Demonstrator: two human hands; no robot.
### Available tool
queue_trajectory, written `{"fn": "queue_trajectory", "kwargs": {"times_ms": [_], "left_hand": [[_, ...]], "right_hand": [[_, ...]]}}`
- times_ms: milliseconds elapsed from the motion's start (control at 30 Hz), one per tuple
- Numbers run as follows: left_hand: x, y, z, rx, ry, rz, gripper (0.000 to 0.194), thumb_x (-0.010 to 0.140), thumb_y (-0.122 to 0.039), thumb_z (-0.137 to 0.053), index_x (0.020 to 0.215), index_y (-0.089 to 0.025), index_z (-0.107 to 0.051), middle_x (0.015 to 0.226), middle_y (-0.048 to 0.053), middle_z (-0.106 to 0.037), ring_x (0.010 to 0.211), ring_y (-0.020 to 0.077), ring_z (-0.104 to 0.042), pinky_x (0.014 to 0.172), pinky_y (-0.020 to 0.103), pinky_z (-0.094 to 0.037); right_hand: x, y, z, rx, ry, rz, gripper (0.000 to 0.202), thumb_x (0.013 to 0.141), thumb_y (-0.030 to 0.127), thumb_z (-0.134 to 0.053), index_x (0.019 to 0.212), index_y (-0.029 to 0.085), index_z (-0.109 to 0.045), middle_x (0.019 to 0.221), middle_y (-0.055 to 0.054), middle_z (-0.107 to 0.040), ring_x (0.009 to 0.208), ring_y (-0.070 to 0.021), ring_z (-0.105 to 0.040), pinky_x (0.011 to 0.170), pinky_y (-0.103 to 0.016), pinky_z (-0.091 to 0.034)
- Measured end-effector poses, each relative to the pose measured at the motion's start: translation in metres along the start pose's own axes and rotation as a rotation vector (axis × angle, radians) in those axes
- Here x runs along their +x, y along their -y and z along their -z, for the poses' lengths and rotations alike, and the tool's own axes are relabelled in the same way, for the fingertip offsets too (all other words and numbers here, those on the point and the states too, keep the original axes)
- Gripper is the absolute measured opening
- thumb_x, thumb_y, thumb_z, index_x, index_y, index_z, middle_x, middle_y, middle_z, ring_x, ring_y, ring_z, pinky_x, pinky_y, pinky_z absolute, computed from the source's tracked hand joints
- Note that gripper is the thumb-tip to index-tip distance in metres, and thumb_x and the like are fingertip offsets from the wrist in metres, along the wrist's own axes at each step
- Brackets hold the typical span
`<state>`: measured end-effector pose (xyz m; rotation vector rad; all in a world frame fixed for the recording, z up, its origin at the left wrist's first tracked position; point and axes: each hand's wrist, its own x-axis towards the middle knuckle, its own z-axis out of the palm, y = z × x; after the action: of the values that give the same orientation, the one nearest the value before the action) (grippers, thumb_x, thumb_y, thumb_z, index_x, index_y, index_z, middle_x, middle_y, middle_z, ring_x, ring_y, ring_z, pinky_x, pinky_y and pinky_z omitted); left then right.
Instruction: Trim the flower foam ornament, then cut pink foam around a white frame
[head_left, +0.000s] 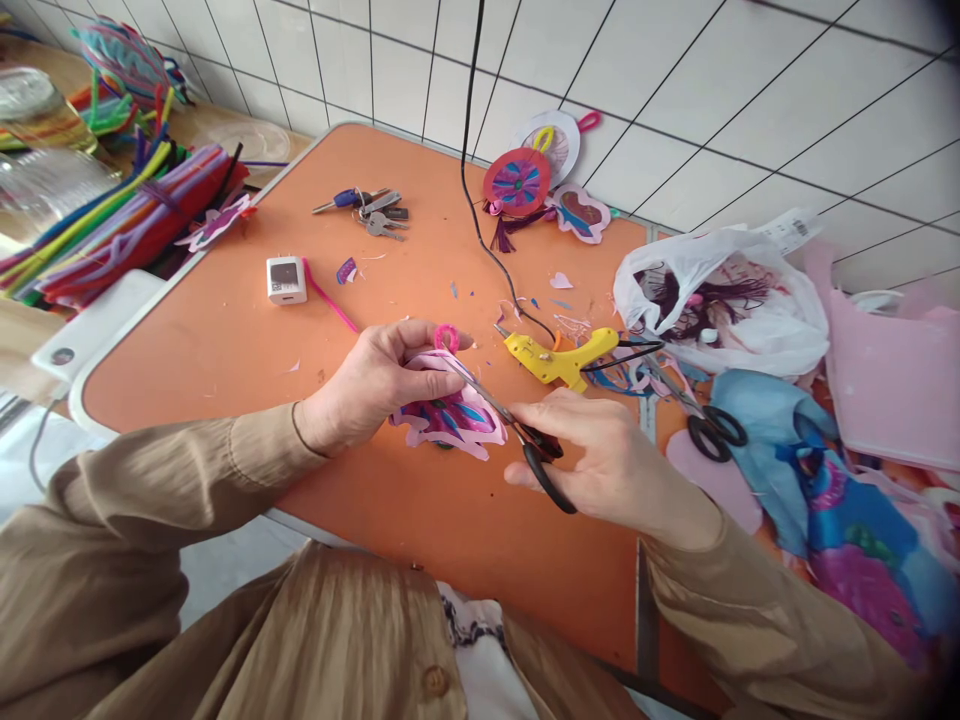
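Note:
Between the thumb and fingers of my left hand [382,380] is a pink and purple fabric flower ornament [461,422] with blue petals and a scalloped edge. A pink pipe-cleaner loop [447,338] stands up from its top, close to my fingertips. My right hand [600,455] grips black-handled scissors [544,470], with some fingers in the handles. The blades point left and reach the ornament's upper edge near my left thumb; whether they touch the loop I cannot tell. A yellow glue gun [562,358] lies just beyond my right hand.
Keys [379,212], a white charger block [286,280] and finished ornaments [517,182] lie on the orange table [360,600]. A black cable [466,180] hangs across it. At right are a plastic bag [780,330], second scissors [716,432] and fabric; pipe cleaners [142,220] lie left.

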<state>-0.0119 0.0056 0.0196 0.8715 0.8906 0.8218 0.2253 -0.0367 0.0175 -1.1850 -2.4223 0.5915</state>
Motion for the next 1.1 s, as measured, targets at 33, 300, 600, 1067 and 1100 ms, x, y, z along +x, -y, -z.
{"fn": "queue_trajectory", "kwargs": {"times_ms": [33,300,600,1067,1100], "left_hand": [[0.0000,0.0000,0.0000,0.000,0.000,0.001,0.040,0.064,-0.015,-0.088,0.098,-0.012,-0.069,0.065,0.001,-0.074,0.054,0.0164,-0.070,0.051,0.022,-0.053],[-0.0003,-0.0005,0.0005,0.002,0.009,-0.006,0.040,0.064,-0.015,-0.088,0.099,-0.012,-0.068,0.066,0.001,-0.074,0.055,0.0161,-0.070,0.052,0.022,-0.054],[-0.0003,-0.0010,-0.0006,-0.004,0.007,-0.005,0.041,0.063,-0.017,-0.090,0.098,-0.012,-0.069,0.065,0.002,-0.074,0.055,0.0178,-0.071,0.051,0.023,-0.054],[-0.0006,0.0008,-0.0008,-0.036,0.006,-0.016,0.040,0.064,-0.017,-0.090,0.098,-0.013,-0.069,0.066,0.001,-0.074,0.055,0.0162,-0.070,0.053,0.023,-0.055],[-0.0007,0.0009,-0.0008,-0.040,0.009,-0.014,0.040,0.064,-0.017,-0.090,0.097,-0.013,-0.069,0.066,0.001,-0.074,0.055,0.0163,-0.070,0.054,0.023,-0.055]], "right_hand": [[-0.0002,-0.0001,-0.0001,-0.001,0.003,-0.003,0.021,0.088,0.040,-0.073,0.082,0.020,-0.067,0.067,-0.001,-0.063,0.063,-0.0150,-0.055,0.061,-0.028,-0.040],[0.0014,-0.0003,0.0010,0.042,0.012,0.010,0.020,0.086,0.037,-0.075,0.079,0.020,-0.067,0.066,0.000,-0.061,0.061,-0.0138,-0.053,0.060,-0.026,-0.040],[0.0017,0.0002,0.0024,0.067,0.010,-0.003,0.016,0.085,0.035,-0.076,0.083,0.020,-0.069,0.065,0.001,-0.060,0.063,-0.0148,-0.056,0.060,-0.026,-0.043],[0.0013,-0.0023,0.0006,0.130,0.029,-0.014,0.023,0.089,0.041,-0.070,0.084,0.019,-0.069,0.064,0.001,-0.058,0.061,-0.0139,-0.051,0.059,-0.026,-0.040],[0.0013,-0.0026,0.0006,0.138,0.035,-0.018,0.024,0.090,0.042,-0.069,0.084,0.019,-0.070,0.065,0.001,-0.058,0.062,-0.0139,-0.051,0.060,-0.026,-0.040]]}}
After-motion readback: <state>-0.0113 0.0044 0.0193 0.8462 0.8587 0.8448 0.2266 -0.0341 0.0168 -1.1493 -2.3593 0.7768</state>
